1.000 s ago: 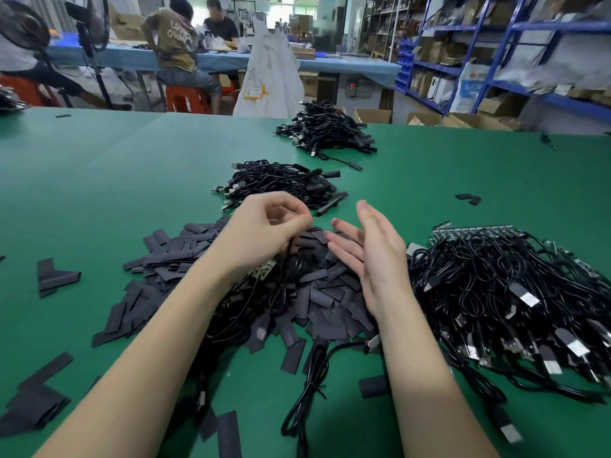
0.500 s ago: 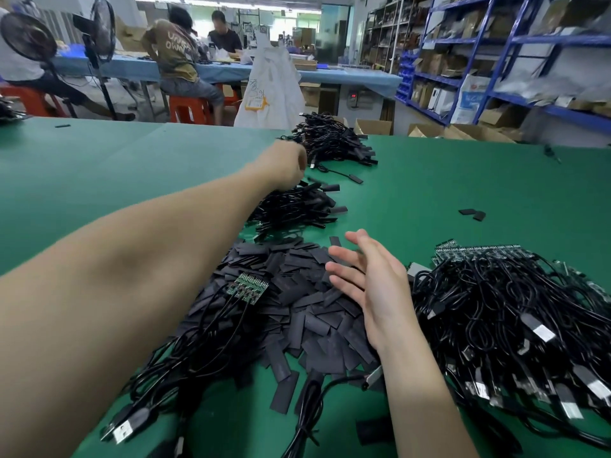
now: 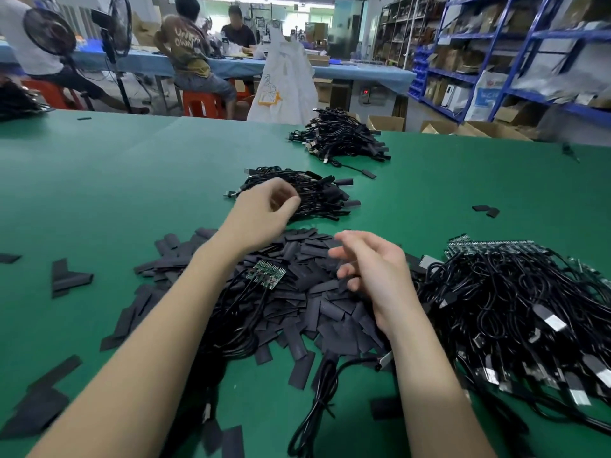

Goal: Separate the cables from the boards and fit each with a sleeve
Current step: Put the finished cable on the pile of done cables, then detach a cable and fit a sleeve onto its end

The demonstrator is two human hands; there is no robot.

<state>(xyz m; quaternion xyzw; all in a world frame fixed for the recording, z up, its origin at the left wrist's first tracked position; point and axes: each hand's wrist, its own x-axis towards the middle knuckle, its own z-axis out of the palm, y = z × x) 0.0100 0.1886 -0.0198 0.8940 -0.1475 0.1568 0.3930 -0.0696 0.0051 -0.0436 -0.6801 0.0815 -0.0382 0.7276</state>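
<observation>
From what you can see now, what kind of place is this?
Probably a small electronics assembly workshop: heaps of black cables and sleeves on a green worktable, storage shelving with boxes, and other workers seated behind.

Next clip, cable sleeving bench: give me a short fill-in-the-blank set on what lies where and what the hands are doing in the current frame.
1. The table is covered in a mat of the colour ____.
2. The small circuit board rests on the heap of black ____.
3. The left hand hovers in front of the ____ of the two far cable piles.
4. The right hand holds ____.

Missing words: green; sleeves; nearer; nothing
</observation>
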